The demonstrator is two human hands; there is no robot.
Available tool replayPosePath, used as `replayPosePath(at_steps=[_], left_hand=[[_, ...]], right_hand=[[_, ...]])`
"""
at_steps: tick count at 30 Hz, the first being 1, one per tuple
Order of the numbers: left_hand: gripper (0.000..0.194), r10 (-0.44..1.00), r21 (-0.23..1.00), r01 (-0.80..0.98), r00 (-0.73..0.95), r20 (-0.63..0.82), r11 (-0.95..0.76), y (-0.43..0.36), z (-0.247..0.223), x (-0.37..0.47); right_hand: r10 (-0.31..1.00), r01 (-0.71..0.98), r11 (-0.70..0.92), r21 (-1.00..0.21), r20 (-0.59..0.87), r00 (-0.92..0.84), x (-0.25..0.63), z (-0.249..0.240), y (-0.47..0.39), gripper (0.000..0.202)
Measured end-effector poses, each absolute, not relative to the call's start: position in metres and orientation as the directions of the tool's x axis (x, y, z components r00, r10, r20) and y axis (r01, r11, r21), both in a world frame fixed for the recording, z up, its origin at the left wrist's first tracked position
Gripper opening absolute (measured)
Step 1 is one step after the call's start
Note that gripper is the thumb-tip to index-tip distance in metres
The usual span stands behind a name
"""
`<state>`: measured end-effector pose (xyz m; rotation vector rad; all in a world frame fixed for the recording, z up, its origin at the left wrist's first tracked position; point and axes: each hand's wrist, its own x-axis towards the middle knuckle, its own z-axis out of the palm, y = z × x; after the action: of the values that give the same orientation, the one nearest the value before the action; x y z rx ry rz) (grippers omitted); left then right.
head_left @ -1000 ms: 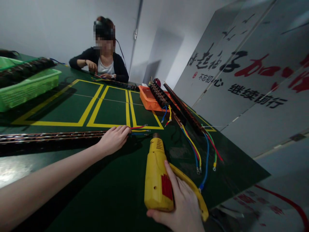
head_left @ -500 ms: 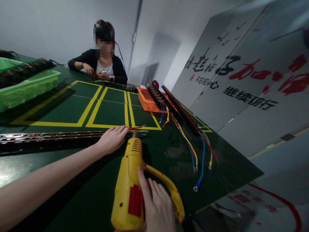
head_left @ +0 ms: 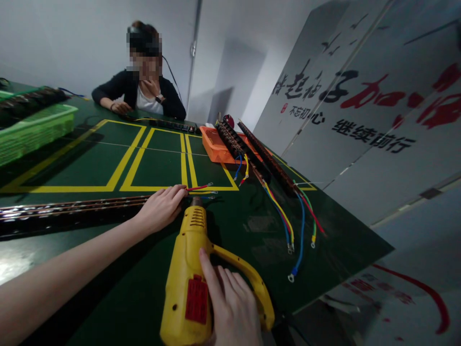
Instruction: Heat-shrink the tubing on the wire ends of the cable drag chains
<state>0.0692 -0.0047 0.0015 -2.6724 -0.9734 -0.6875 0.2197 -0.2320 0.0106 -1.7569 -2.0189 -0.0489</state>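
My right hand [head_left: 232, 300] is wrapped round the handle of a yellow heat gun [head_left: 185, 269], its index finger lying along the body. The gun's metal nozzle [head_left: 196, 202] points away from me, close to the wires. With closed fingers my left hand [head_left: 163, 206] holds the red, yellow and blue wires [head_left: 201, 188], whose ends carry ring terminals and stick out to the right. These wires appear to come from a long dark strip [head_left: 72, 214] lying on the green table at the left.
An orange basket [head_left: 212, 149] bears further dark strips [head_left: 273, 158], with coloured wires [head_left: 279, 211] hanging towards me. At the left is a green basket [head_left: 43, 129] with another strip on it. Across the green table [head_left: 259, 288], marked with yellow tape, sits a person [head_left: 144, 91].
My view has shifted slightly, and both hands keep their grip. The nozzle stays near the wire ends. The person opposite has raised one hand towards the chin.
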Motion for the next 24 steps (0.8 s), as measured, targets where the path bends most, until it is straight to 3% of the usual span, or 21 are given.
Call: replayPosePath(at_steps=[5,13,24], left_hand=[[0.023,0.510,-0.055,0.631,0.673,0.536,-0.774,-0.005,0.003,0.069],[0.025,0.467,-0.072,0.604,0.681,0.564,-0.793,-0.004,0.001,0.069],[0.029,0.475,-0.058,0.599,0.687,0.550,-0.799,-0.004,0.001,0.073]], right_hand=[[0.961,0.959,0.098,-0.265,0.276,-0.022,0.238,0.025,-0.227,0.134],[0.938,0.968,-0.018,-0.251,0.332,0.104,0.267,0.022,-0.226,0.136],[0.911,0.988,0.061,-0.142,0.412,0.003,0.245,0.026,-0.225,0.130]])
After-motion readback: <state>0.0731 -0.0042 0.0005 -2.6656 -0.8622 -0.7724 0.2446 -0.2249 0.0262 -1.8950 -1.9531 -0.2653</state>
